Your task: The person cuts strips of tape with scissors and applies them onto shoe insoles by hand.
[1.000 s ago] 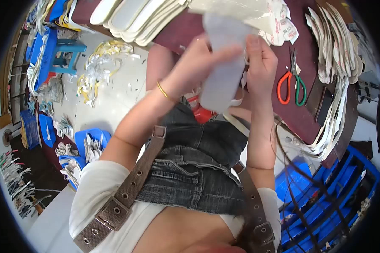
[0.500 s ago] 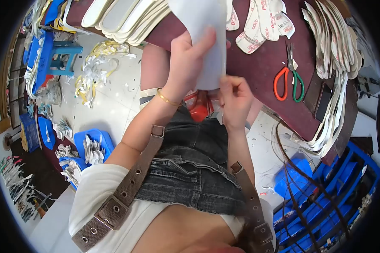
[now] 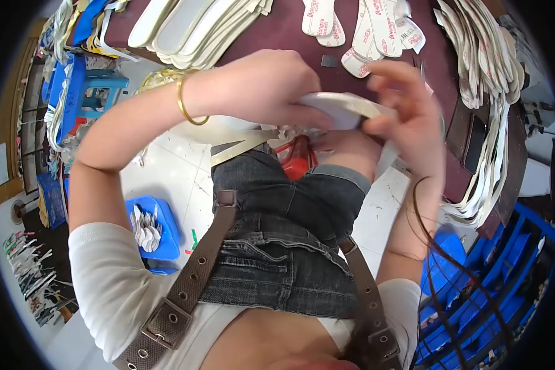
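Note:
My left hand (image 3: 268, 86), with a gold bracelet at its wrist, is wrapped round one end of a pale, sole-shaped piece (image 3: 336, 108), now seen nearly edge-on. At the other end, my right hand (image 3: 410, 111) has its thumb and bent fingers round the piece, blurred by motion. A cream strip (image 3: 243, 147) lies across the lap below my left wrist. Another pale strip (image 3: 386, 157) hangs below my right hand. Behind that hand, the scissors are almost wholly hidden.
Stacked pale insoles (image 3: 213, 31) lie at the table's back left, printed ones (image 3: 317, 15) at its back middle. More stacked pieces (image 3: 484, 61) and a dark phone (image 3: 475, 145) are at the right. Blue trays (image 3: 169, 231) and a blue stool (image 3: 105, 80) stand at the left.
The sole-shaped piece has dropped from upright to nearly level, turning edge-on. My left hand has swung over its left end, and my right hand has moved up and right, covering most of the scissors.

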Tool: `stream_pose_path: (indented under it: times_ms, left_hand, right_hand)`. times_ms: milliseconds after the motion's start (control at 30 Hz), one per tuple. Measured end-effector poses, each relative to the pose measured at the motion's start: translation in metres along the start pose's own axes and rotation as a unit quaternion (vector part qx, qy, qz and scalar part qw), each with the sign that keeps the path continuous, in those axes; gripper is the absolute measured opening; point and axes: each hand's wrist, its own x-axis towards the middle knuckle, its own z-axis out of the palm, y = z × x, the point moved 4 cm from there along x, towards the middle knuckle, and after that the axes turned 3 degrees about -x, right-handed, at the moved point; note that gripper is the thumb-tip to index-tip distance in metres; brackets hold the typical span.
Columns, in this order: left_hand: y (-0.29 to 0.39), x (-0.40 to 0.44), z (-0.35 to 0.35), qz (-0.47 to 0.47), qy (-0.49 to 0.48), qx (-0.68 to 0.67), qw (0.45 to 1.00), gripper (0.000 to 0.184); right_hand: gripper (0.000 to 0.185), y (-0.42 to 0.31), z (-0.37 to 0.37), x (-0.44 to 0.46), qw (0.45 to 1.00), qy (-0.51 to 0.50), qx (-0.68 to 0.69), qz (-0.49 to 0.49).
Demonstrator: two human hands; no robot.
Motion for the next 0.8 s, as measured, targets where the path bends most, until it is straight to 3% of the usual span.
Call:
stream_pose_path:
  times_ms: [33,67,167,233,267,300,400,433,500,533,633,700,767,800]
  left_hand:
    - [-0.002,-0.005,-0.005,-0.001,-0.001,0.001,1.0,0.027]
    - [-0.003,-0.012,-0.009,0.023,0.028,-0.008,0.999,0.026]
    - [-0.003,-0.021,-0.013,0.074,0.094,-0.001,0.993,0.024]
    - [0.004,-0.028,-0.007,0.055,0.267,-0.185,0.944,0.032]
    - [0.007,-0.027,-0.003,0.076,0.311,-0.215,0.923,0.025]
    - [0.013,-0.025,0.005,0.075,0.309,-0.216,0.923,0.025]
    - [0.011,-0.022,0.02,-0.006,0.421,-0.437,0.795,0.026]
    - [0.011,-0.016,0.022,-0.005,0.421,-0.436,0.795,0.026]
    - [0.007,-0.009,0.026,0.007,0.47,-0.514,0.718,0.027]
    - [0.004,-0.004,0.027,0.008,0.468,-0.514,0.719,0.027]
    - [-0.004,0.003,0.031,-0.023,0.44,-0.53,0.724,0.029]
    - [-0.007,-0.001,0.025,-0.058,0.423,-0.496,0.756,0.035]
    - [-0.013,0.001,0.028,-0.062,0.416,-0.495,0.76,0.042]
    - [-0.016,0.003,0.029,-0.067,0.403,-0.493,0.768,0.049]
  right_hand:
    - [0.009,-0.002,-0.01,0.0,0.995,0.072,0.073,0.007]
    - [0.01,0.006,-0.02,-0.005,0.997,0.0,0.069,0.015]
    - [0.01,0.02,-0.011,-0.021,0.991,0.05,0.123,-0.018]
    - [0.009,0.028,0.013,-0.024,0.985,0.067,0.157,-0.025]
    - [0.009,0.031,0.025,-0.022,0.965,0.097,0.244,-0.016]
    - [0.009,0.034,0.036,-0.022,0.936,0.124,0.329,-0.004]
    - [0.011,0.04,0.061,-0.022,0.914,0.14,0.381,0.028]
    - [0.011,0.04,0.061,-0.019,0.914,0.14,0.38,0.027]
    - [0.013,0.04,0.059,-0.016,0.946,0.146,0.28,0.079]
    - [0.016,0.036,0.055,-0.011,0.949,0.135,0.253,0.131]
    - [0.014,0.039,0.049,-0.014,0.947,0.079,0.267,0.161]
    - [0.015,0.053,0.055,-0.029,0.96,0.05,0.222,0.161]
    - [0.016,0.053,0.059,-0.036,0.986,0.0,0.002,0.164]
    - [0.018,0.049,0.061,-0.029,0.987,-0.001,-0.133,0.095]
